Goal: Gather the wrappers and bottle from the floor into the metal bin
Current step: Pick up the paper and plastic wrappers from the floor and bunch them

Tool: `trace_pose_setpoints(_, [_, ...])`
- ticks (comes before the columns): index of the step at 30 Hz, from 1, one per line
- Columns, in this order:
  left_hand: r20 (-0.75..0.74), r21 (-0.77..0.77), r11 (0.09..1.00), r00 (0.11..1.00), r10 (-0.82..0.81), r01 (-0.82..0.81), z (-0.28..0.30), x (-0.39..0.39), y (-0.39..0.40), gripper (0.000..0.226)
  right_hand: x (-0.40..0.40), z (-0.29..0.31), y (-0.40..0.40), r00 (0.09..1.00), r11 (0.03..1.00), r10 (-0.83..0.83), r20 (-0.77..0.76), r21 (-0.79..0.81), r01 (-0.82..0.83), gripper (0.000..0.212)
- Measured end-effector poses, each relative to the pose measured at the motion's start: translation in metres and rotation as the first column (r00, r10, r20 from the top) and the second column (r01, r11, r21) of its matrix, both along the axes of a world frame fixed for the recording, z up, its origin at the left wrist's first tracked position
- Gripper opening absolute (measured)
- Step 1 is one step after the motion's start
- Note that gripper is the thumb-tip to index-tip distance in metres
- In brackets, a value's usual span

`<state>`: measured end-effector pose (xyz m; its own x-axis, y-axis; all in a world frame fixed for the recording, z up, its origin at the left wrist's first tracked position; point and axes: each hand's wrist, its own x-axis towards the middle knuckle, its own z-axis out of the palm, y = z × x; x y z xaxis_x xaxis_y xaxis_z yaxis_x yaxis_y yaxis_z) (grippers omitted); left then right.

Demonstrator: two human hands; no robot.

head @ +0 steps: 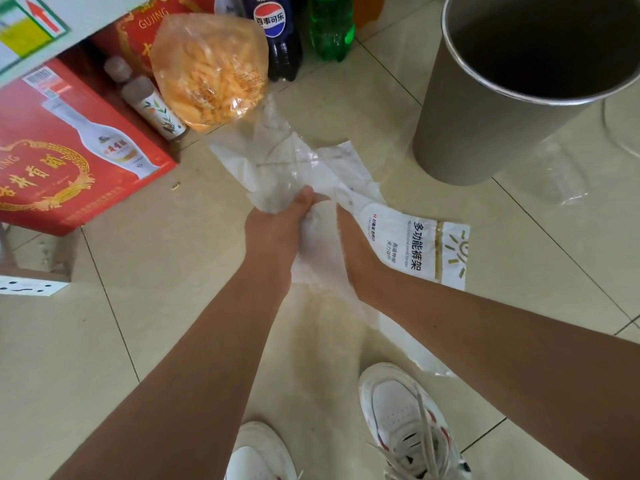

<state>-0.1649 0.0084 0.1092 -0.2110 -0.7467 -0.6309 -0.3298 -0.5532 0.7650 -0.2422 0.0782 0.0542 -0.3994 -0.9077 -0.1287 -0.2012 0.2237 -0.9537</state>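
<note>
My left hand (277, 226) and my right hand (356, 251) both grip a bundle of crumpled wrappers over the tiled floor. The bundle holds a clear plastic wrapper (277, 157) and a white printed wrapper (415, 247) with black characters, which trails down to the right. A clear empty plastic bottle (550, 171) lies on the floor to the right of the metal bin (485, 109). The bin stands upright at the upper right, open and dark inside.
A bag of orange snack sticks (211, 67), a small tea bottle (152, 105), a cola bottle (277, 32) and a green bottle (330, 26) stand at the top. Red cartons (65, 161) fill the left. My white shoes (408, 424) are below.
</note>
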Motion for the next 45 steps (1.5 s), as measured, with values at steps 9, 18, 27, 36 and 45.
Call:
trace_pose_setpoints(9, [0.063,-0.192,0.981,0.997,0.038,-0.026,0.005,0.035,-0.039,0.024,-0.064,-0.021,0.026,0.931,0.925,-0.210,-0.299,0.248,0.288,0.048])
trace_pose_setpoints(18, [0.108,-0.333,0.941,0.994,-0.027,0.062,0.026,0.063,-0.073,0.033,-0.112,-0.035,0.069,0.970,0.621,0.068,0.235,0.751,-0.225,0.106])
trace_pose_setpoints(27, [0.401,-0.558,0.777,0.914,-0.054,0.291,0.018,0.059,-0.061,0.026,-0.113,0.015,0.055,0.692,0.789,-0.258,0.675,0.561,-0.253,0.013])
trace_pose_setpoints(36, [0.451,-0.497,0.718,0.852,-0.267,0.488,0.019,0.034,-0.006,0.021,-0.092,0.034,-0.009,0.372,0.981,-0.191,0.908,0.188,0.043,0.010])
trace_pose_setpoints(45, [0.044,-0.245,0.912,0.943,-0.329,0.329,0.021,0.011,0.020,0.010,-0.053,0.032,-0.033,0.340,0.864,-0.473,0.813,0.350,0.363,0.063])
